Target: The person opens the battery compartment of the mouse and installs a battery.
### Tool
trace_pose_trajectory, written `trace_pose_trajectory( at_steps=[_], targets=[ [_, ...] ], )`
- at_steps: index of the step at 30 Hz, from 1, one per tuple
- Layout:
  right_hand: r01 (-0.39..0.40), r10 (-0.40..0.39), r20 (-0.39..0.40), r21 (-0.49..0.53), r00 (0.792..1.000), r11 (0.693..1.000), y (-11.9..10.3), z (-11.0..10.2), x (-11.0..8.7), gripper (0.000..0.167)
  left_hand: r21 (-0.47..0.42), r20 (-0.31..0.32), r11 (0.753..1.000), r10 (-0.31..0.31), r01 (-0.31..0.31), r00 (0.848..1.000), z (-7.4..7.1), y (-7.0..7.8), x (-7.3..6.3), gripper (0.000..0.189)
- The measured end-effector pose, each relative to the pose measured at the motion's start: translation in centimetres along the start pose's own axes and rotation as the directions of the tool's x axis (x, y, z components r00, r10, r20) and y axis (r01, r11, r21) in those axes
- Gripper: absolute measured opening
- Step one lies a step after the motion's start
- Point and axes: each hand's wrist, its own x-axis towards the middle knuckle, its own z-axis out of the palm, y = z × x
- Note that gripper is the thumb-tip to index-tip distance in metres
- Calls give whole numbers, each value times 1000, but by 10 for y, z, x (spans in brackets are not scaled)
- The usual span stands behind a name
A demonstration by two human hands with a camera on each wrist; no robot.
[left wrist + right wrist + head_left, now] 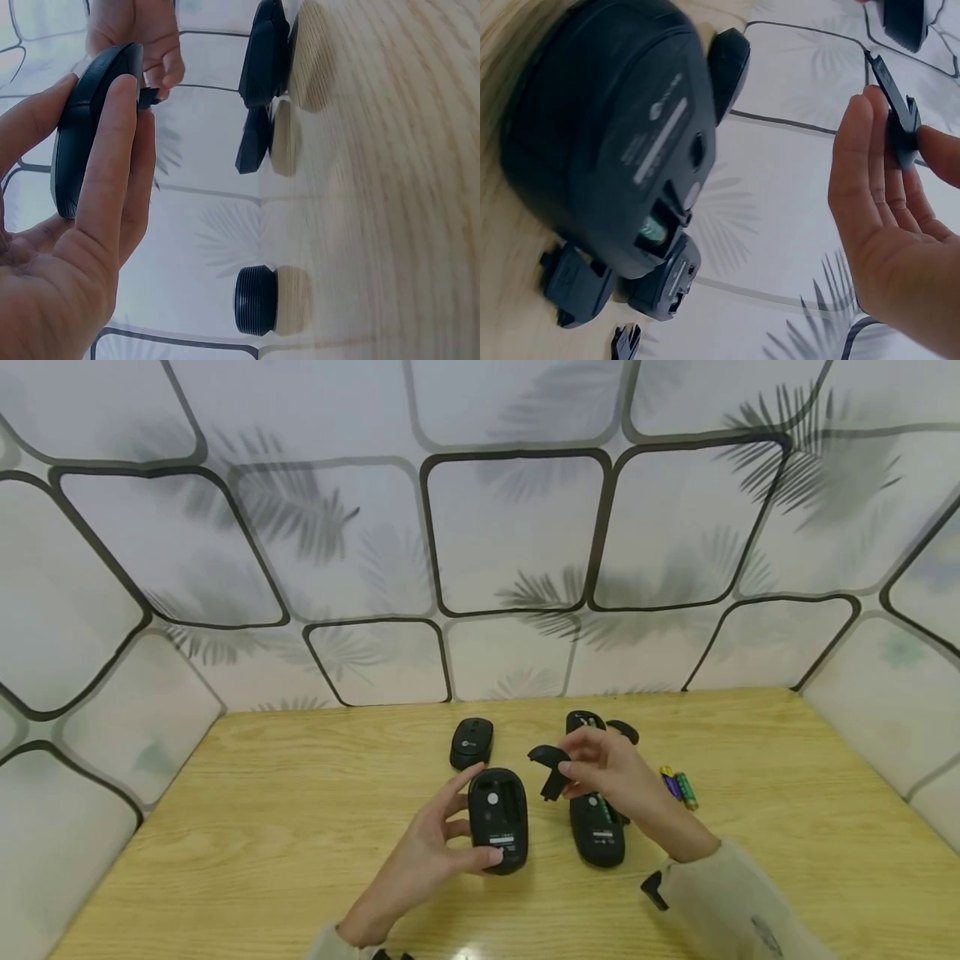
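My left hand (423,856) holds a black computer mouse (498,827) above the table, its underside facing up. The battery slot is uncovered, and no battery shows in it. Between thumb and fingers, my right hand (618,772) pinches a black battery cover (551,757) just right of that mouse, apart from it. Below the right hand lies a second mouse (597,843), underside up, with a green battery (655,231) in its slot. Its loose cover (577,289) rests beside it in the right wrist view.
Farther back, another overturned mouse (583,720) lies near a loose cover (624,730). A mouse (471,745) sits right side up behind the left hand. Purple-and-yellow (671,783) and green (686,792) batteries lie to the right. A patterned wall (517,535) borders the wooden table (262,810).
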Motion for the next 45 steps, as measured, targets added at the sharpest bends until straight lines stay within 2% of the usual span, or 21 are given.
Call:
trace_pose_trajectory(
  at_steps=[10, 18, 24, 28, 31, 35, 37, 39, 45],
  targets=[
    [20, -8, 63, -196, 998, 980, 12, 2, 8, 16, -14, -25, 1000, -9, 9, 1000, -8, -3, -6, 94],
    [30, 11, 114, -355, 993, 934, 21, 10, 15, 10, -12, -32, 1000, -12, 11, 999, -13, -7, -9, 94],
    [7, 28, 65, -486, 998, 874, 22, 17, 16, 10, -2, -14, 1000, 11, -11, 1000, -14, -12, -7, 93],
    [60, -25, 73, -541, 997, 839, 23, 22, 17, 11, 1, -7, 1000, 8, -8, 1000, -15, -13, -6, 93],
    [107, -65, 92, -603, 994, 791, 24, 24, 18, 13, 4, -10, 1000, -3, 3, 1000, -16, -12, -6, 93],
    [125, -67, 112, -661, 991, 740, 25, 24, 19, 11, 9, -3, 1000, -3, 3, 1000, -16, -12, -6, 93],
    [138, -65, 134, -663, 989, 735, 25, 23, 19, 8, 9, 1, 1000, -1, 1, 1000, -16, -13, -6, 93],
    [137, -59, 140, -652, 988, 745, 26, 20, 18, 8, 10, -3, 1000, -3, 3, 1000, -15, -14, -6, 93],
    [67, -18, 81, -655, 997, 753, 24, -3, 7, 17, 12, -3, 1000, 0, 0, 1000, -14, -15, -5, 93]
  ],
)
